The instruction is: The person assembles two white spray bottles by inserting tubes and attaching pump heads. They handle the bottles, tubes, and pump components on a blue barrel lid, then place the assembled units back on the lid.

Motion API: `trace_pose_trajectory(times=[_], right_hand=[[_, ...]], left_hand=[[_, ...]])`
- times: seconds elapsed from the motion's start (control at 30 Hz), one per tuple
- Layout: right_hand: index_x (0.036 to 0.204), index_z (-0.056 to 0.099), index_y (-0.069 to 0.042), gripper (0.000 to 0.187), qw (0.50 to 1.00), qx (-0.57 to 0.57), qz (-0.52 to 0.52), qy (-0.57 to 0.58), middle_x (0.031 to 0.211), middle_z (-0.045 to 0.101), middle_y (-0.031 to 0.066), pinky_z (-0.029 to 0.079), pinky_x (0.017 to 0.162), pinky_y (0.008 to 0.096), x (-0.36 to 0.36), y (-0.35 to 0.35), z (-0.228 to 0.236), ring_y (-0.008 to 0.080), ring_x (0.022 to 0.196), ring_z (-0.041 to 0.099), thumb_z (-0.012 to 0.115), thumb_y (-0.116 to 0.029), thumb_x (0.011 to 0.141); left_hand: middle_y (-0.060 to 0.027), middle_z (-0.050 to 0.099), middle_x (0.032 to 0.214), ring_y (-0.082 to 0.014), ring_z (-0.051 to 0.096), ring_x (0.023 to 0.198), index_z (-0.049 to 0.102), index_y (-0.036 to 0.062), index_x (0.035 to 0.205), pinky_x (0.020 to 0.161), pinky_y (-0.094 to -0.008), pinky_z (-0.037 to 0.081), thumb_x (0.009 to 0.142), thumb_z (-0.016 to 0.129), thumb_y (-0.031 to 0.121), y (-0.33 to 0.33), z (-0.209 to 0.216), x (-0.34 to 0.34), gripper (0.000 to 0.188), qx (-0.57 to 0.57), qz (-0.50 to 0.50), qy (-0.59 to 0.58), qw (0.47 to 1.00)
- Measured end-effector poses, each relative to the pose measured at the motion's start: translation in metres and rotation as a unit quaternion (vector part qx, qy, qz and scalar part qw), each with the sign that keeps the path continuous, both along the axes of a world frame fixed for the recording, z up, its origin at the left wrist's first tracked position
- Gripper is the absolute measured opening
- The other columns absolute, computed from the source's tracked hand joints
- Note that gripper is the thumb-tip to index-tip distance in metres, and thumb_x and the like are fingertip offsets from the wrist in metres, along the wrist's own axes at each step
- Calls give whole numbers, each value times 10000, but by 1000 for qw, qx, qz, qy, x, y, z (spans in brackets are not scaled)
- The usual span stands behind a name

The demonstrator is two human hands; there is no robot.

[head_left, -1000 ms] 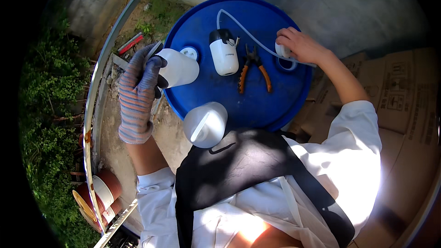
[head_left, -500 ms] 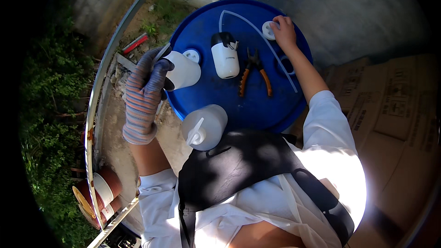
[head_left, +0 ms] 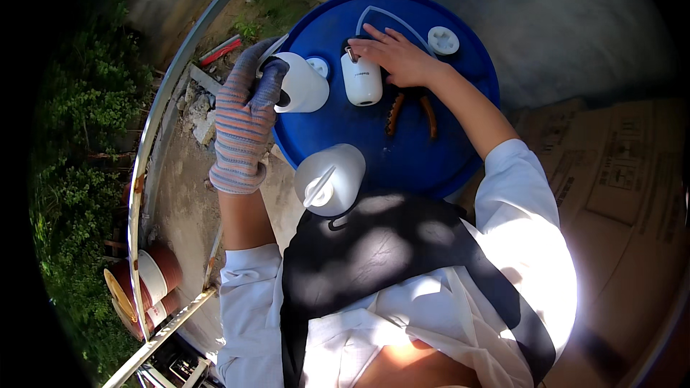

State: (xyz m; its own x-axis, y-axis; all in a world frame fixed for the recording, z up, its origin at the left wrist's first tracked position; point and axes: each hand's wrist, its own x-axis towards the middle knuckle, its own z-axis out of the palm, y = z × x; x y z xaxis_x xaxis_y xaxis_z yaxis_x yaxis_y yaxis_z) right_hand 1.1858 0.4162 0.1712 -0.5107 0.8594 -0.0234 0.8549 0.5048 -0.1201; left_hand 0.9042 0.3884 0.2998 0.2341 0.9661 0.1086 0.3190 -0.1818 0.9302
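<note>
White canister [head_left: 363,85], at the upper centre of the frame, rests on the blue drum [head_left: 424,169]. My right hand [head_left: 394,57] is spread wide over its top; whether the fingers touch it, I can't tell. A careless push could knock it over, and snagging the clear tube [head_left: 392,11] could drag it along. The pliers [head_left: 394,113] lie near my right wrist, where a low sweep might catch them. Left of centre, my gloved left hand [head_left: 244,118] holds a tilted white bottle [head_left: 307,86] by the drum's edge; a slack grip could drop it, and any liquid inside might leak. A second bottle [head_left: 346,167], near mid-frame, could be bumped by the black cloth [head_left: 370,233] across my front. The canister bears small dark lettering; the cardboard boxes [head_left: 632,165] at right carry print too blurred for me to read.
</note>
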Motion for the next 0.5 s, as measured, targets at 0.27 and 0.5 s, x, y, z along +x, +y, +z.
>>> trace_pose_trajectory(times=[0.27,0.5], right_hand=[[1339,477,-157,799,983,3,170,-67,1436,460,63,206,1177,552,-24,57,-4,280,1454,263,856,-177,635],[1327,447,-106,836,981,97,-25,168,1341,494,147,389,1077,469,-2,7,26,334,1295,458,869,-272,624]], left_hand=[[-151,695,968,-303,674,854,664,71,1143,774,-366,538,896,663,205,18,-21,6,281,286,55,162,943],[-134,675,1065,-357,647,926,701,81,1062,841,-420,511,873,672,228,49,-38,-7,241,422,65,231,874]])
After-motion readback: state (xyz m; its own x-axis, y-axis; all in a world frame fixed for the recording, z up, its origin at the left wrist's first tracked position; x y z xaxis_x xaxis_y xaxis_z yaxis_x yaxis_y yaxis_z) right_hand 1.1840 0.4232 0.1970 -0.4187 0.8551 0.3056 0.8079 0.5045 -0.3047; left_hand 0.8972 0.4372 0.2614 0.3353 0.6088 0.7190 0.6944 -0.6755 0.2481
